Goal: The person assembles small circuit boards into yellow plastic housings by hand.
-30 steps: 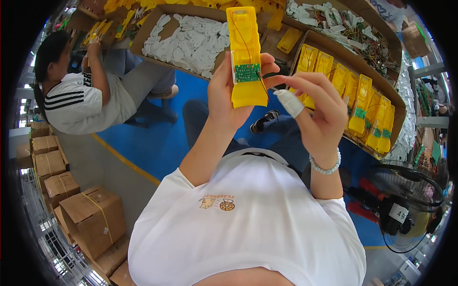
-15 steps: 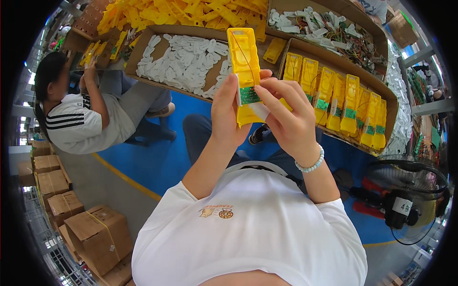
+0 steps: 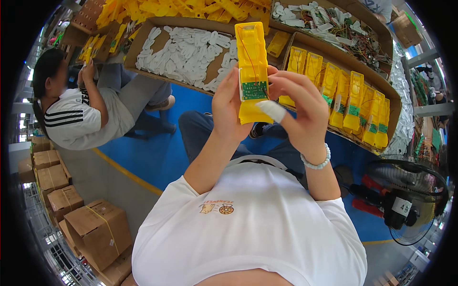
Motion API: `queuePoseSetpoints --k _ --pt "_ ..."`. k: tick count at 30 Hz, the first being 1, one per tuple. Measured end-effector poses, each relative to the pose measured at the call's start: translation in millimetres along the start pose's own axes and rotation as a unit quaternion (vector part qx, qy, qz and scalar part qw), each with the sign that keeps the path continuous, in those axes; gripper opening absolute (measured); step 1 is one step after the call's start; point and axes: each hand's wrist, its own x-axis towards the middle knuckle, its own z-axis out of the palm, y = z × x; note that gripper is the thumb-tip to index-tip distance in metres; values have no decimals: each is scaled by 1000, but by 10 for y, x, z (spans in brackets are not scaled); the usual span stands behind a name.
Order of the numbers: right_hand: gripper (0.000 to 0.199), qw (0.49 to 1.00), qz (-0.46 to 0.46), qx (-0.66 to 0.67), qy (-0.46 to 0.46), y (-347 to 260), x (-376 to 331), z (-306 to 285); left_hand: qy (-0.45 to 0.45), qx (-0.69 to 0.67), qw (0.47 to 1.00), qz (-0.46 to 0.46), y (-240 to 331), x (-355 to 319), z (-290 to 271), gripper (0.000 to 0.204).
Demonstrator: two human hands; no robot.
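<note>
Yellow plastic housing (image 3: 252,71) with a green circuit board (image 3: 254,90) seated and red wires run is held upright by the left hand (image 3: 234,112) – the right hand (image 3: 298,112) pinches at the board – while unfinished housings (image 3: 353,102) wait in the far-right cardboard tray (image 3: 393,102).

Blue floor (image 3: 157,157), cardboard trays (image 3: 143,43) of white and yellow parts, perhaps propped, black fan (image 3: 405,200)

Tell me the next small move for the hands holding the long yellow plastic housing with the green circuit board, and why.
Probably press the small green circuit board flat into the long yellow plastic housing. The left hand grips the housing upright from behind, while the right hand has its fingers at the board's edge, where a red wire runs down to it; the board may not be fully seated.
</note>
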Motion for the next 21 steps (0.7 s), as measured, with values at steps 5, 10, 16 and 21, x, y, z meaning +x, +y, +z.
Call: queuePoseSetpoints --k 5,10,16,21 --pt "29 882 281 378 7 79 -43 -95 -23 -39 998 -34 20 19 38 47" --pt "24 858 306 412 -18 152 -73 -87 -6 10 999 -41 -64 52 53 49" --pt "20 807 345 477 -48 196 -54 -172 -68 16 996 -46 -66 61 23 52" --pt "19 809 325 486 -59 207 -82 -169 -85 48 994 -49 -61 51 16 50"
